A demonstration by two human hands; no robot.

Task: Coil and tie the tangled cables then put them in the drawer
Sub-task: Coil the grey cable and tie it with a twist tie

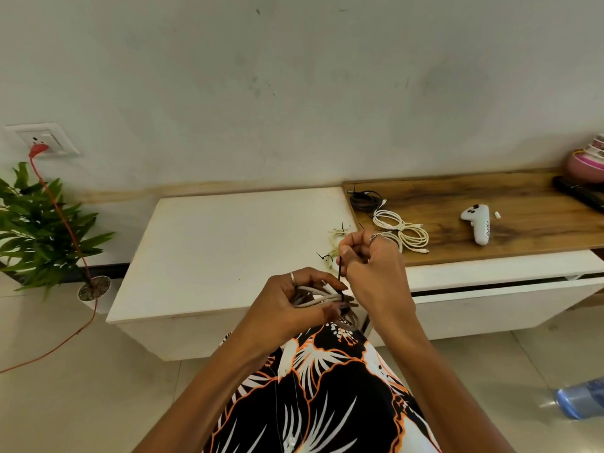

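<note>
My left hand grips a coiled white cable bundle just in front of the white cabinet's front edge. A thin black cable tie rises from the bundle, and my right hand pinches its upper end above the coil. Behind my hands, tied cream cables lie on the white top. More white coiled cables and a black coiled cable rest on the wooden top. The drawer below the wooden top stands slightly open.
A white controller and a small white cap lie on the wooden top, with a pink container and a dark remote at far right. A potted plant, an orange cord and a wall socket are left. A blue bottle lies on the floor.
</note>
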